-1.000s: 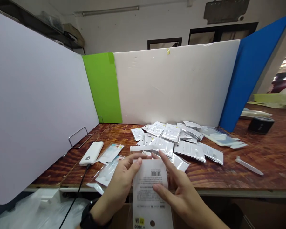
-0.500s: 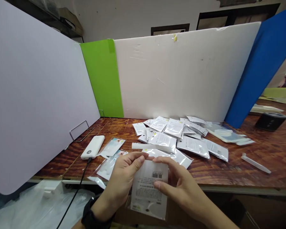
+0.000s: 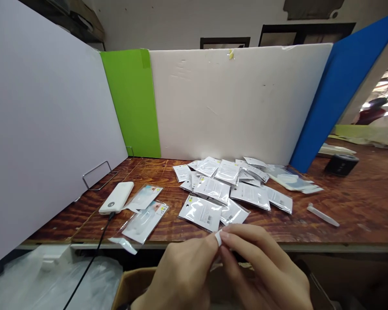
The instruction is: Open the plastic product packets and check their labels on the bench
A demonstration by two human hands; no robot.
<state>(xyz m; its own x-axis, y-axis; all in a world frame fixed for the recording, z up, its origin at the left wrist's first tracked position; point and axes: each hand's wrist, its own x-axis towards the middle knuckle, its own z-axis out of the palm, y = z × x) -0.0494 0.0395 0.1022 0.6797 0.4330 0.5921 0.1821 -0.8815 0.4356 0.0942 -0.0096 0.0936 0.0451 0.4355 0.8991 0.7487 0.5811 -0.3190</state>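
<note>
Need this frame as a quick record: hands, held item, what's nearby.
left hand: fingers pinch a small white strip
right hand: fingers pinch the same strip
nearest: shiny white pouches, loosely piled
also on table: white power bank, clear packets
surface: varnished wooden table
below: cardboard box

**No legible wording on the packets**

The white foil packets (image 3: 228, 183) are carrying printed labels, and the front packet (image 3: 200, 213) is showing a barcode (image 3: 209, 219), but its digits and small print are too small to read. A clear plastic sleeve (image 3: 145, 222) is bearing a yellow sticker (image 3: 163, 208), and its print is blurring out too. No word, brand or number can be read.
</note>
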